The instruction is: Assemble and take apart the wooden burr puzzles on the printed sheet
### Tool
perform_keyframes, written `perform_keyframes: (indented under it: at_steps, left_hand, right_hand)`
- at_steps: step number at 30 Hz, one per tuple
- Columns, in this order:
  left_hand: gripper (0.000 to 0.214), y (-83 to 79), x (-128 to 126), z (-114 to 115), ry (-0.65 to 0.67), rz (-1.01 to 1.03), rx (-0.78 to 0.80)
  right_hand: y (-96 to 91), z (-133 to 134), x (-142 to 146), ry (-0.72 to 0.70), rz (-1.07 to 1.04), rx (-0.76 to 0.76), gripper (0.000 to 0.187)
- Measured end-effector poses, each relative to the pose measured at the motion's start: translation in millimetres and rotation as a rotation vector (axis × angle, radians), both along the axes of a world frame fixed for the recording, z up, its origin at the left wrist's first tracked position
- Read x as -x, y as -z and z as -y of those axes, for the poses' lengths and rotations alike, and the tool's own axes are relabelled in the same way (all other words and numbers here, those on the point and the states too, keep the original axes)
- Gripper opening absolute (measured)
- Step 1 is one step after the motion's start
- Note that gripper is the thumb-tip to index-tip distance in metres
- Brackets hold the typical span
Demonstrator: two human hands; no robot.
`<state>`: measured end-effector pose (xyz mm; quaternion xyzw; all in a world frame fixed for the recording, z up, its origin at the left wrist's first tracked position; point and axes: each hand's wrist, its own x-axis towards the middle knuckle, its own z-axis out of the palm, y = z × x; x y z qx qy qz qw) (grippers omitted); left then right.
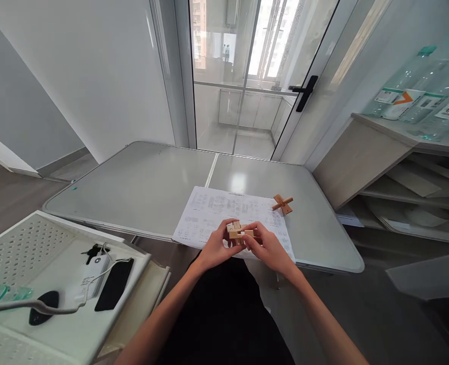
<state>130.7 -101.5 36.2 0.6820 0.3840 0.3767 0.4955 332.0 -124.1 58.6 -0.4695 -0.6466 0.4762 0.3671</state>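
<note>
Between my two hands is a small wooden interlocking puzzle (238, 234) of pale blocks, held just above the near edge of the table. The fingers and thumb of my left hand (217, 247) close on its left side. My right hand (268, 247) grips a block at its right end, thumb and fingertips pressed together. Beneath them lies a printed instruction sheet (194, 215) with rows of small diagrams. On the sheet's upper right corner rests a darker brown cross-shaped wooden piece (283, 204), apart from both hands.
The grey folding table (152, 177) reaches to a glass door (243, 121). At left, a white cart (70, 334) holds a black phone (115, 285), a white box (95, 274), keys (92, 252) and a cable. Several clear bottles (407, 94) stand on a shelf unit (384, 137) at right.
</note>
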Motion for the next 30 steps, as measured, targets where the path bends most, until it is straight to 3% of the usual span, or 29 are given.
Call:
perform_keyframes:
  at_steps: [12, 21, 30]
  left_hand:
    - [0.064, 3.5, -2.3, -1.0, -0.021, 0.033, -0.077]
    - [0.066, -1.3, -1.8, 0.0, -0.012, 0.056, -0.044]
    - [0.063, -8.5, -3.8, 1.6, 0.004, 0.087, -0.004]
  right_hand:
    - [0.8, -1.2, -3.5, 0.035, -0.171, 0.143, 0.040]
    - [-7.1, 5.3, -5.5, 0.093, -0.100, -0.005, 0.038]
    - [1.1, 12.2, 4.5, 0.085, -0.018, -0.263, 0.031]
